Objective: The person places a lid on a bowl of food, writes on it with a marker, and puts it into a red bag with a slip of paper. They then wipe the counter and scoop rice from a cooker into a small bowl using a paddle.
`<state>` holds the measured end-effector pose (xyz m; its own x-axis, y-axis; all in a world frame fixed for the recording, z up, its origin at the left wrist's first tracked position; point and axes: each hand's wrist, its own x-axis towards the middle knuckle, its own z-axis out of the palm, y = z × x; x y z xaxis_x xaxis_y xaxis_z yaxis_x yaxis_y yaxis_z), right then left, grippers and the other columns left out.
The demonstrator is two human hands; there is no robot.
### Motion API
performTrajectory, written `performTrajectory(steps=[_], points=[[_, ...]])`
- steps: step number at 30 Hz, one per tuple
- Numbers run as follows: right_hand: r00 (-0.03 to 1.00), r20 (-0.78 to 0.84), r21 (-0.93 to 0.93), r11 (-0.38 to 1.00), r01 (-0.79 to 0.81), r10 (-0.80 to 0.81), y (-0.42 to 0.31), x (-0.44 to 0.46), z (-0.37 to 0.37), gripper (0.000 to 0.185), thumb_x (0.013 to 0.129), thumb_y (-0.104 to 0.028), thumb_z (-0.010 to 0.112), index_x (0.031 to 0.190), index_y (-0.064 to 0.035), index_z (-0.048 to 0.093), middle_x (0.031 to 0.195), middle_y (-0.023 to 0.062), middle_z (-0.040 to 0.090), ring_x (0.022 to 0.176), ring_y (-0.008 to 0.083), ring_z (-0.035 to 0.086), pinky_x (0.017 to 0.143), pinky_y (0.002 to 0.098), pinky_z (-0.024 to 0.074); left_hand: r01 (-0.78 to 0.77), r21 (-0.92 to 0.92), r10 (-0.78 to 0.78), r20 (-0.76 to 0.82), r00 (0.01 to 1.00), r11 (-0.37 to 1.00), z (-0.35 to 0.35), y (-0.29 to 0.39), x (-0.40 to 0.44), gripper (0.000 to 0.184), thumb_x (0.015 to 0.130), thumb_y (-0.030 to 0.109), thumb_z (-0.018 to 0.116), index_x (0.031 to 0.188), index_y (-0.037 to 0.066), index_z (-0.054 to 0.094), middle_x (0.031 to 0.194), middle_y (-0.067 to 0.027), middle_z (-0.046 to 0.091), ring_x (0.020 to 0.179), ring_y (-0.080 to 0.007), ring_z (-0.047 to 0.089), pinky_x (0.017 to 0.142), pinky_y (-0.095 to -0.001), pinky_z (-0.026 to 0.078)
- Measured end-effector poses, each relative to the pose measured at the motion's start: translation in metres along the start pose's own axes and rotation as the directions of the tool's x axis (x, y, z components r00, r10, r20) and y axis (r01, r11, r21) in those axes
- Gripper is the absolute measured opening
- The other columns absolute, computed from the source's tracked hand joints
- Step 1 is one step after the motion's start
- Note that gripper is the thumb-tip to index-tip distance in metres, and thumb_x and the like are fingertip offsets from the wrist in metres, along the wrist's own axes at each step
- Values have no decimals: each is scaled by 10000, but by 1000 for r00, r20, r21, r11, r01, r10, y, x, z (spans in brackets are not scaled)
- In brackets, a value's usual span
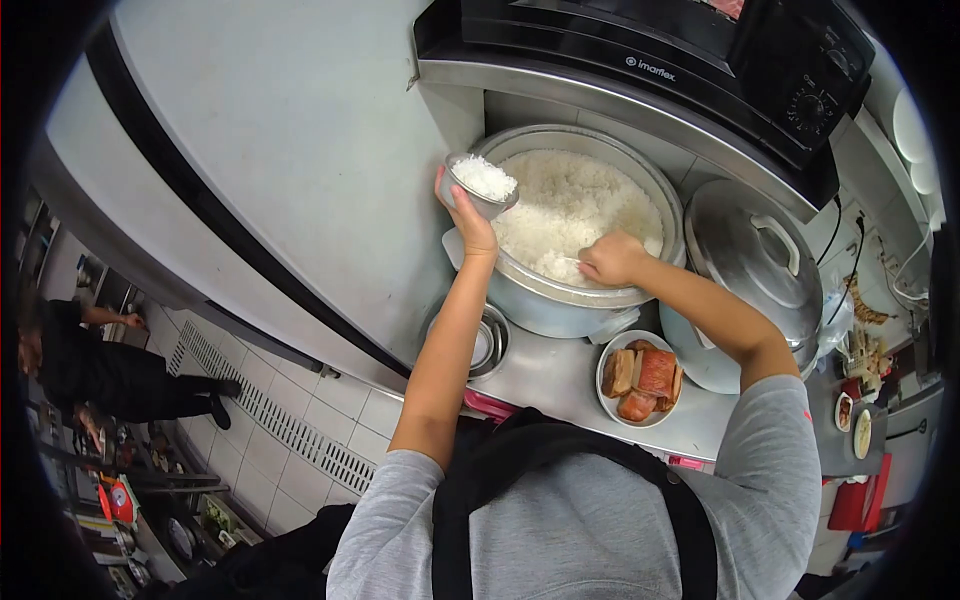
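Note:
My left hand (472,228) holds up a small metal bowl (482,203) by its side and base, over the left rim of a big metal pot (560,312). White rice (484,178) is heaped in the bowl. Cooked rice (572,185) fills much of the pot, its surface uneven. Low inside the pot's near right side, my right hand (613,260) is closed around a pale rice scoop. Rice and my fingers hide most of the scoop, so its full shape cannot be made out.
A bowl of braised meat (640,380) stands on the steel counter (555,375) before the pot. Stacked metal bowls (488,345) sit at left. A lidded pot (755,260) stands right, an oven (650,60) above. Far left is another person (120,355).

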<state>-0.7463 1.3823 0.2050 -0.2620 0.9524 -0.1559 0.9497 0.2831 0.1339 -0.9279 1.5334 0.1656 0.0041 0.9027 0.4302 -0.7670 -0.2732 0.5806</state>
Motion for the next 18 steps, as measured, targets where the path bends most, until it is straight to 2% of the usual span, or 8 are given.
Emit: performTrajectory(steps=[4, 6, 7, 9, 10, 12, 14, 18], points=[[997, -30, 182, 982, -58, 65, 25, -24, 8, 320, 828, -344, 483, 814, -70, 648, 748, 164, 626, 730, 337, 600, 672, 416, 471, 38, 93, -34, -46, 998, 995, 12, 15, -6, 609, 904, 500, 382, 1344, 113, 213, 1309, -145, 324, 1184, -265, 380, 936, -386, 395], [985, 57, 488, 856, -172, 165, 45, -31, -1, 329, 822, -355, 495, 856, -66, 649, 802, 172, 627, 769, 349, 591, 672, 416, 461, 343, 109, -342, -26, 939, 933, 19, 27, -10, 688, 858, 565, 423, 1337, 121, 208, 1276, -152, 356, 1128, -277, 432, 785, -418, 483], [984, 47, 486, 857, -171, 170, 54, -32, -11, 329, 822, -355, 495, 856, -66, 649, 802, 172, 627, 769, 349, 591, 672, 416, 461, 337, 109, -337, -17, 941, 935, 28, 33, -12, 688, 858, 565, 423, 1337, 121, 208, 1276, -152, 356, 1128, -277, 432, 785, -418, 483], [960, -75, 553, 812, -185, 270, 68, -38, -31, 328, 828, -352, 499, 855, -58, 644, 816, 182, 621, 778, 346, 597, 675, 427, 452, 592, 242, -579, -129, 805, 769, 48, 38, -24, 734, 794, 711, 353, 1202, 106, 419, 1121, -91, 527, 984, -232, 542, 630, -353, 510], [957, -76, 555, 809, -191, 279, 62, -42, -49, 328, 828, -352, 499, 855, -58, 644, 816, 182, 621, 778, 346, 597, 675, 427, 452, 594, 244, -583, -121, 803, 767, 53, 35, -30, 734, 794, 711, 353, 1202, 106, 419, 1121, -91, 527, 984, -232, 542, 630, -353, 510], [841, -221, 413, 828, -379, 494, 41, -40, -80, 307, 846, -332, 493, 860, -61, 637, 821, 167, 626, 784, 319, 612, 704, 428, 454, 703, 141, -714, 43, 699, 697, 65, 26, -41, 843, 738, 758, 374, 1299, 146, 231, 1230, -126, 428, 986, -277, 532, 637, -377, 502], [775, -348, 317, 844, -433, 528, 15, -35, -78, 239, 825, -241, 519, 860, -21, 605, 777, 184, 625, 759, 283, 630, 668, 396, 491, 734, 84, -738, 15, 675, 674, 81, 21, -48, 809, 736, 778, 335, 1241, 146, 334, 1158, -112, 487, 959, -253, 535, 638, -363, 493], [721, -608, -71, 881, -467, 333, -27, -18, -48, 158, 734, -66, 520, 868, 11, 487, 763, 193, 593, 709, 269, 650, 501, 351, 523, 794, -48, -795, 1, 607, 606, 100, 19, -46, 765, 729, 779, 354, 1124, 132, 460, 1043, -91, 540, 905, -231, 524, 631, -339, 467]])
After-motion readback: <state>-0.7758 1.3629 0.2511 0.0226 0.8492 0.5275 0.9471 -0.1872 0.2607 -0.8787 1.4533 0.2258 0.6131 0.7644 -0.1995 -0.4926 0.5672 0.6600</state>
